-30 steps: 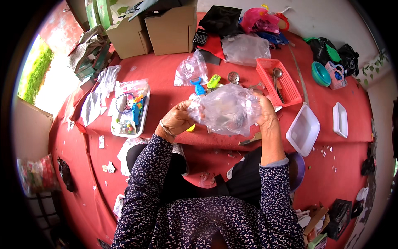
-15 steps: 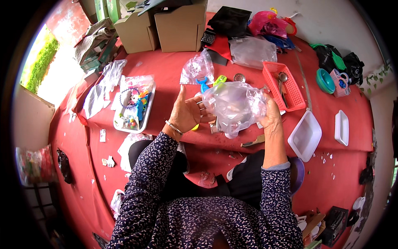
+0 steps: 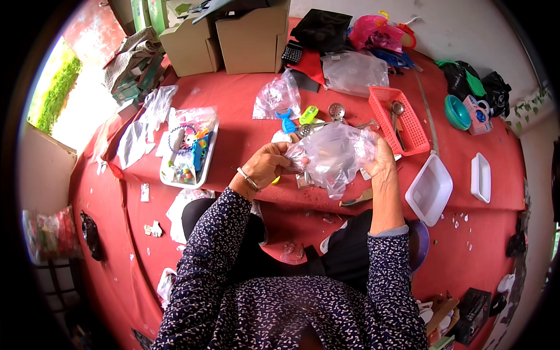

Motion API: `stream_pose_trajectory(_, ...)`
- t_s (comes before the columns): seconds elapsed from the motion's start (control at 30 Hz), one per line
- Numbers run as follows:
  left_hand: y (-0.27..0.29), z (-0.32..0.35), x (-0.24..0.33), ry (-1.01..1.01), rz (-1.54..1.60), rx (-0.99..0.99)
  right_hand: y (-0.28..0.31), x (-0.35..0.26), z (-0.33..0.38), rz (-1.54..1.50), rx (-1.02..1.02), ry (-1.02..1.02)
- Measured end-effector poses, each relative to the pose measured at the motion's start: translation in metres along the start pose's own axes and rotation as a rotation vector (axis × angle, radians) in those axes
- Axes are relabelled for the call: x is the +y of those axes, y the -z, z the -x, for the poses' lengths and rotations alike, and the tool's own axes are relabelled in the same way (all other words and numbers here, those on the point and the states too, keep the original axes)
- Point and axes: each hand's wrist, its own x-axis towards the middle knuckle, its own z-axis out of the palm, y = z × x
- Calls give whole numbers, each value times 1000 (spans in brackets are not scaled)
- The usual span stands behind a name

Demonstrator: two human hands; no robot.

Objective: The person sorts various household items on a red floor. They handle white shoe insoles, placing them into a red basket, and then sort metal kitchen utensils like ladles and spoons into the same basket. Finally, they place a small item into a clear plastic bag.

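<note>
A crumpled clear plastic bag is stretched between my two hands above the red cloth. My left hand pinches the bag's left side, its fingers closed on the film. At the other side my right hand grips the gathered plastic. Just beyond the bag lie a slotted metal ladle, a lime-green utensil and a blue plastic piece. Below the bag's right part rests a knife-like tool, partly hidden near my right wrist.
A red plastic basket holding metal ladles stands right of my hands, with a white tray nearer. To the left is a white tray of small toys. Cardboard boxes stand at the back. Another clear bag lies beyond.
My left hand, open with spread fingers before, has closed on the bag's left side. The bag has shifted slightly, uncovering more of the metal utensils behind it.
</note>
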Motion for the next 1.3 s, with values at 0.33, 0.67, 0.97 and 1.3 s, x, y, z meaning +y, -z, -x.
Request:
stream_pose_trajectory(0.33,2,0,-1,-163,287,-207,-42,10,33,391,-10,147)
stream_pose_trajectory(0.67,3,5,2,-59,261,-168,-55,5,40,405,64,131)
stream_pose_trajectory(0.97,7,-3,-5,-101,-159,81,-45,10,37,664,-283,145)
stream_pose_trajectory(1.3,15,-5,-1,-147,36,-17,-35,-13,37,296,-331,180)
